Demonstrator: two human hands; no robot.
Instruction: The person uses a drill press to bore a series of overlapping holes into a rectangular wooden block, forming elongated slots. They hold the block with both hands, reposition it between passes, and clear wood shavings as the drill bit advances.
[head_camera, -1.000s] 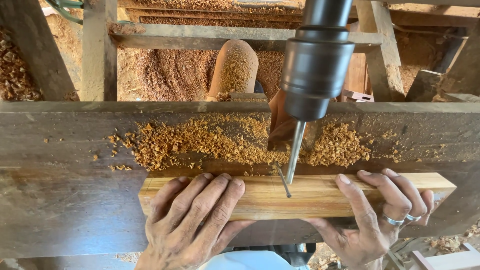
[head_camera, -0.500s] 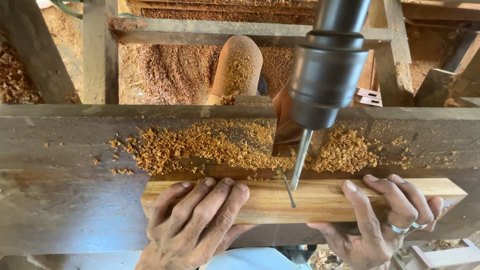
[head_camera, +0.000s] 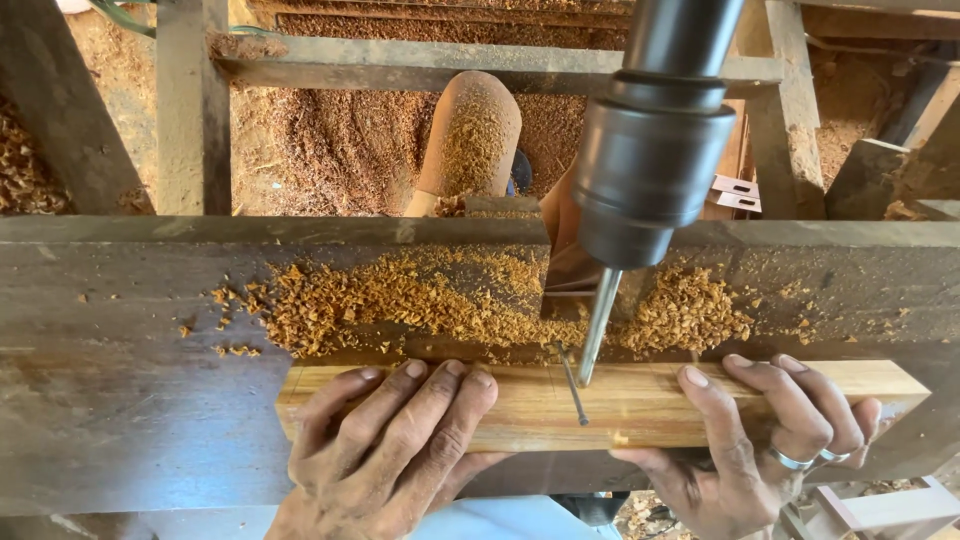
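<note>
both hands clamp the pale wood strip (head_camera: 620, 405) flat; left hand (head_camera: 385, 450), right hand (head_camera: 760, 440). fingers sit near the drill bit (head_camera: 598, 325), so a snag could twist the strip.

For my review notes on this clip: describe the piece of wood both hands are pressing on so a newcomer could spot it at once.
Start at the wide dark wooden bench strewn with orange-brown shavings. Along its near edge, under the dark drill chuck and its bit, lies a long pale yellow wooden strip, with the left hand and the ringed right hand on it. It alone is light and clean-cut.
</note>
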